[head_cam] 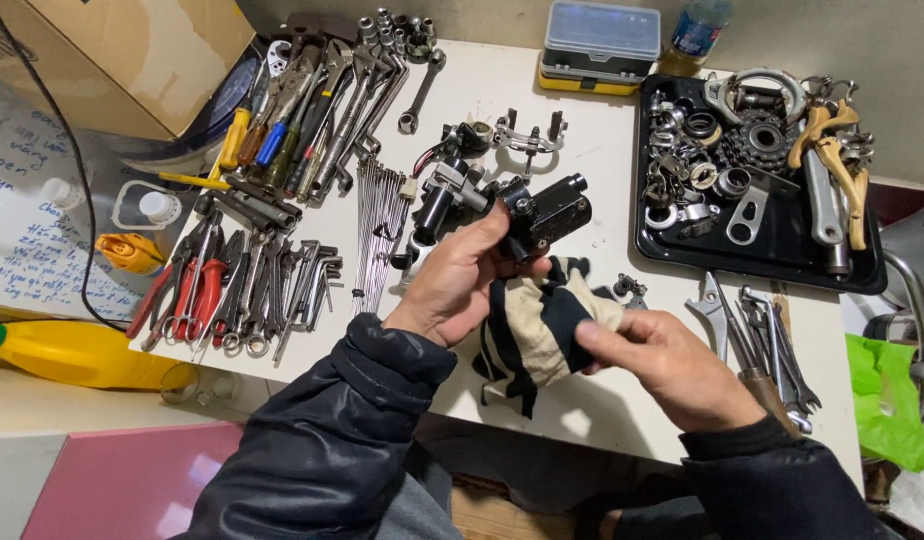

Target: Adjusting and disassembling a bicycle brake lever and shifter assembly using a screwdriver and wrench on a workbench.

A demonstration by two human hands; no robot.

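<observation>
- The left hand point(452, 285) grips a black metal brake part point(544, 212) above the white table point(602, 150), thumb pressed to its side.
- The right hand point(672, 365) pinches a striped black-and-cream rag point(537, 325) that hangs just under the part.
- Pliers with red handles point(197, 290) and wrenches lie in rows at the left, near a bundle of thin spokes point(377, 225).
- A black tray point(650, 225) at the right holds sprockets, rings and levers.
- More spanners point(772, 345) lie just beside the right hand.
- A yellow bottle point(77, 352) lies at the left edge.
</observation>
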